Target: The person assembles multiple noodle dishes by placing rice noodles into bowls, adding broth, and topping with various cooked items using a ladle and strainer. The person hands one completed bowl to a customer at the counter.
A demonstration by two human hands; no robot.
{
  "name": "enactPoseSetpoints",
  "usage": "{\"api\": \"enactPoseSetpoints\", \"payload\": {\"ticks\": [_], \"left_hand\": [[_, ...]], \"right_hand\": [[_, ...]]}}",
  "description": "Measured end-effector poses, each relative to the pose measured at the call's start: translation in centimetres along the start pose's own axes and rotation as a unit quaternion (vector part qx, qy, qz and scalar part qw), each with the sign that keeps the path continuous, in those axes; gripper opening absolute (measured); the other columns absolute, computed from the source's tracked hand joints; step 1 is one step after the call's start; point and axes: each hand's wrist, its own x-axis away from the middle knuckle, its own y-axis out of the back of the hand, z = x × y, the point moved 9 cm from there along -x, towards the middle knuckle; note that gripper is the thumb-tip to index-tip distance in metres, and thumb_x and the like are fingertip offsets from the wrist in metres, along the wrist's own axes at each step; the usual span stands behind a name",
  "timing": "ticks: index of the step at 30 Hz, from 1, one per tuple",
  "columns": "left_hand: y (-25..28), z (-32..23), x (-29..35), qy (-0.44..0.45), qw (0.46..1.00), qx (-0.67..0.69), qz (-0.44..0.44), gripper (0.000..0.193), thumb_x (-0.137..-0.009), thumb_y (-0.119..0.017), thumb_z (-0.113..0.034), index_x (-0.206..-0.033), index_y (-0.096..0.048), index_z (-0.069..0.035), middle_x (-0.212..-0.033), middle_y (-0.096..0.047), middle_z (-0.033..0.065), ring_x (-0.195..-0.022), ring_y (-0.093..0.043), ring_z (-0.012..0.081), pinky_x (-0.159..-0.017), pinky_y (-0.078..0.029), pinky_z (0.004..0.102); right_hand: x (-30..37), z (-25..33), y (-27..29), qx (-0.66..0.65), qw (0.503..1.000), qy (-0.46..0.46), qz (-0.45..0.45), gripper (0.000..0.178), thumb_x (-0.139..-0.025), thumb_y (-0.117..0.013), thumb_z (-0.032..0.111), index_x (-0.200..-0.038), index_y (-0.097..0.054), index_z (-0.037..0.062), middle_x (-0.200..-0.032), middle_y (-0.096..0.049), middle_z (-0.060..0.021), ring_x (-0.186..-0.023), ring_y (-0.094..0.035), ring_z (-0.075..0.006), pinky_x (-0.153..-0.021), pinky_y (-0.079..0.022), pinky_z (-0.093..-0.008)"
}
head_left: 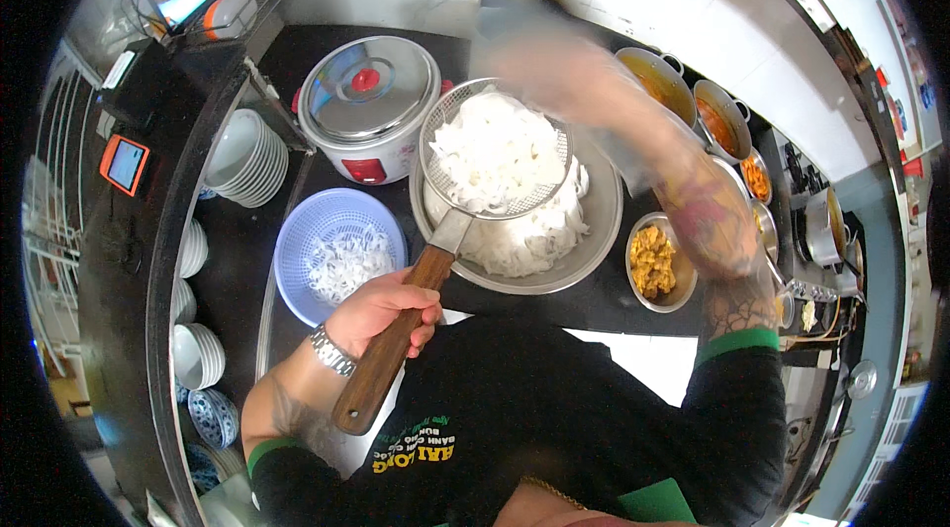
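My left hand (384,313) is closed round the wooden handle of a metal strainer (407,341). The strainer's mesh bowl is heaped with wide white noodles (500,151). It sits over a large steel basin (601,245), which holds more white noodles (534,242). My right hand (539,72) reaches across above the strainer's far right side. Motion smears its fingers, and a greyish blur beside them cannot be made out. Left of the basin, a lavender plastic colander (288,255) contains thin white strips (349,263).
A lidded cooker (368,156) stands behind the colander. Stacked bowls (247,159) fill the left side. A metal bowl of yellow food (653,262) lies right of the basin. Pots (655,82) of orange-brown liquid and a dish of orange pieces (756,178) line the right.
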Motion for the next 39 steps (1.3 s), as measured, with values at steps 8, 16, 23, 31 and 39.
{"api": "enactPoseSetpoints", "payload": {"ticks": [8,16,23,31,39], "left_hand": [[-0.9,-4.2,-2.7,-0.065,0.998,0.007,-0.024,0.017,-0.091,-0.060,-0.015,-0.104,-0.051,-0.008,-0.076,-0.056,0.0036,-0.054,-0.056,0.0155,-0.046,-0.049,0.0310],[-2.3,-8.8,-7.2,-0.107,0.935,-0.338,0.027,0.051,-0.095,-0.049,-0.054,-0.098,-0.064,-0.006,-0.074,-0.065,0.0084,-0.059,-0.066,0.0224,-0.052,-0.052,0.0303],[11.6,-31.9,-8.1,-0.376,0.355,-0.718,-0.465,0.024,-0.086,-0.061,-0.030,-0.092,-0.072,-0.009,-0.079,-0.068,0.0173,-0.076,-0.068,0.0363,-0.070,-0.056,0.0438],[17.9,-35.2,-10.9,-0.259,0.466,-0.693,-0.485,0.023,-0.082,-0.060,-0.018,-0.093,-0.070,-0.002,-0.086,-0.068,0.0231,-0.084,-0.068,0.0368,-0.076,-0.054,0.0451],[20.9,-26.7,6.8,-0.554,0.595,-0.331,-0.480,0.018,-0.092,-0.061,-0.016,-0.097,-0.065,0.001,-0.079,-0.067,0.0093,-0.071,-0.063,0.0163,-0.064,-0.049,0.0289]], "right_hand": [[10.1,8.9,-12.9,-0.525,0.752,-0.372,0.143,0.039,-0.091,-0.062,0.037,-0.110,-0.064,0.0039,-0.096,-0.065,-0.0055,-0.084,-0.062,-0.0162,-0.073,-0.050,-0.0285],[14.2,4.7,-12.3,-0.745,0.451,-0.489,-0.059,0.037,-0.087,-0.058,0.023,-0.114,-0.057,-0.0022,-0.092,-0.061,-0.0100,-0.079,-0.061,-0.0233,-0.074,-0.050,-0.0372],[19.2,3.1,-9.0,-0.716,0.430,-0.549,0.035,0.048,-0.078,-0.067,0.022,-0.114,-0.054,-0.0056,-0.082,-0.059,-0.0071,-0.068,-0.059,-0.0193,-0.062,-0.051,-0.0337],[16.7,1.5,-9.9,-0.701,0.470,-0.533,0.063,0.031,-0.077,-0.063,0.014,-0.100,-0.057,-0.0058,-0.078,-0.058,-0.0099,-0.070,-0.057,-0.0226,-0.066,-0.048,-0.0357],[5.8,2.0,-14.0,-0.697,0.633,-0.301,0.154,0.031,-0.090,-0.056,0.027,-0.100,-0.061,-0.0017,-0.073,-0.058,-0.0077,-0.069,-0.057,-0.0198,-0.073,-0.046,-0.0324]]}}
